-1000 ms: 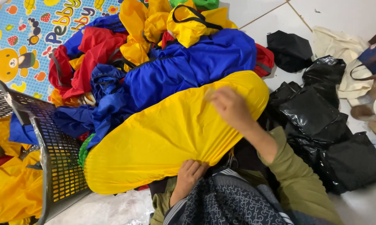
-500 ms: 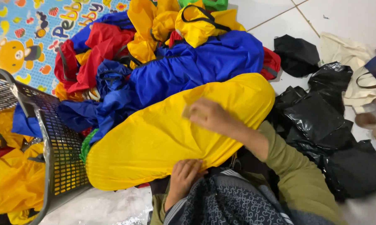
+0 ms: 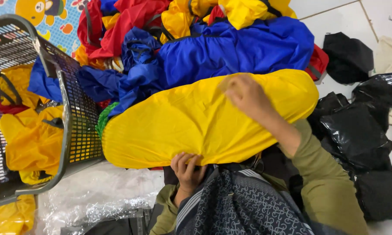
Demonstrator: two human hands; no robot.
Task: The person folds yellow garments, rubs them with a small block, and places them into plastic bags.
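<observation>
A long yellow fabric piece (image 3: pixel 178 122) lies stretched across my lap, rounded at both ends. My left hand (image 3: pixel 188 169) grips its near edge, fingers curled under the cloth. My right hand (image 3: pixel 244 93) rests on top of the yellow fabric near its far edge, fingers bent and pressing the cloth; whether it pinches it I cannot tell. Behind lies a pile of blue garments (image 3: pixel 230 50), red garments (image 3: pixel 117 21) and more yellow garments (image 3: pixel 248 11).
A grey plastic mesh basket (image 3: pixel 74 113) at the left holds yellow and blue garments. Black plastic bags (image 3: pixel 356 130) are heaped at the right on white floor tiles. Clear plastic wrap (image 3: pixel 100 191) lies by my knees. A colourful play mat (image 3: pixel 39 13) is at the far left.
My right hand has slid leftward over the yellow fabric. The view has dropped closer to the pile. My left hand keeps its hold on the near edge.
</observation>
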